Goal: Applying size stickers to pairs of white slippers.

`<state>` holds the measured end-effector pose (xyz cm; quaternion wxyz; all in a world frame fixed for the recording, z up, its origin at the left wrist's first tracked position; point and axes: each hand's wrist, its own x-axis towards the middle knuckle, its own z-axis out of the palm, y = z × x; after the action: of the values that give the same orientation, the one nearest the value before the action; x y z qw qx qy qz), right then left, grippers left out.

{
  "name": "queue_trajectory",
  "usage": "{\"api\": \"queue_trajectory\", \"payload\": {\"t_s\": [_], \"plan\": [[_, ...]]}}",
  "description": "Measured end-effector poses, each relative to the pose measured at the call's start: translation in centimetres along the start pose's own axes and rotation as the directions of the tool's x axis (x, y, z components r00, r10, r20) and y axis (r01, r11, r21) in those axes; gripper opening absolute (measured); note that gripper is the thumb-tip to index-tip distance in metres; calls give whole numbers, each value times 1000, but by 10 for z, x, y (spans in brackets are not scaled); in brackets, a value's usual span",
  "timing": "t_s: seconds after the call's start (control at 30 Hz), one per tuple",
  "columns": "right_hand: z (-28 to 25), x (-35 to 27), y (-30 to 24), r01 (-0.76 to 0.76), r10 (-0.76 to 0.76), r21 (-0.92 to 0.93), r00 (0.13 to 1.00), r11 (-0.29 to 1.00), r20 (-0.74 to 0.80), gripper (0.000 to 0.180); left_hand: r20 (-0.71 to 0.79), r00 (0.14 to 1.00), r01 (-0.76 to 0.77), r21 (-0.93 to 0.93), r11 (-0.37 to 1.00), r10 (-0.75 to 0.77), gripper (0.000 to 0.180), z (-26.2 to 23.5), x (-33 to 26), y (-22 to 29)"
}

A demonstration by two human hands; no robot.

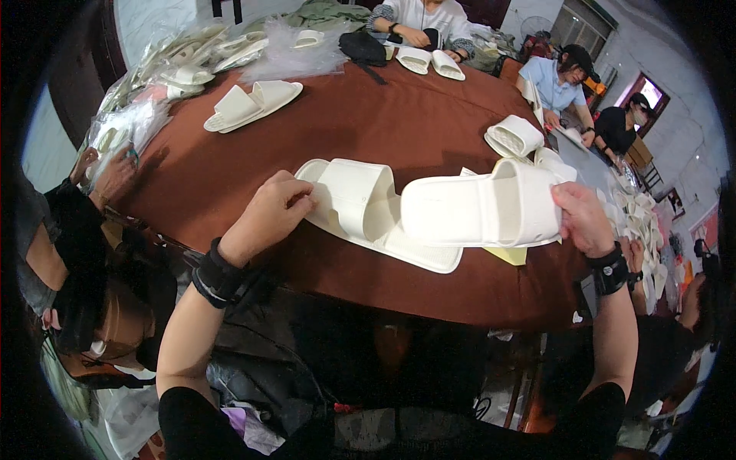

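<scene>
My left hand (277, 205) is closed at the toe end of a white slipper (354, 201), its thumb and curled fingers at the edge beside the wide strap. This slipper is at the near side of the round table, heel pointing to the right. In my right hand (586, 217) is a second white slipper (448, 211), gripped at its toe end. It is raised, sole end to the left, and covers part of the first one's heel. Beneath it a yellow piece (512, 255) peeks out, mostly hidden.
The table has a brown cloth (368, 115). Another slipper pair (253, 105) lies at the far left, near bagged slippers (180, 65). More slippers (515, 136) stand on the right. People work around: hands (115, 172) at left, a person (429, 27) opposite, others (563, 84) at right.
</scene>
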<state>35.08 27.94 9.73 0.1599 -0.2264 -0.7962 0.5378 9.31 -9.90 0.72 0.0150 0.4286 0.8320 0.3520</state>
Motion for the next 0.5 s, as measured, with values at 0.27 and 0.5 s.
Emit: {"api": "queue_trajectory", "payload": {"t_s": [0.27, 0.5], "plan": [[54, -15, 6, -231, 156, 253, 946, 940, 285, 24, -240, 969, -29, 92, 995, 51, 37, 32, -6, -30], [111, -7, 1, -292, 137, 299, 885, 908, 446, 24, -254, 961, -70, 165, 984, 111, 42, 31, -9, -24]]}}
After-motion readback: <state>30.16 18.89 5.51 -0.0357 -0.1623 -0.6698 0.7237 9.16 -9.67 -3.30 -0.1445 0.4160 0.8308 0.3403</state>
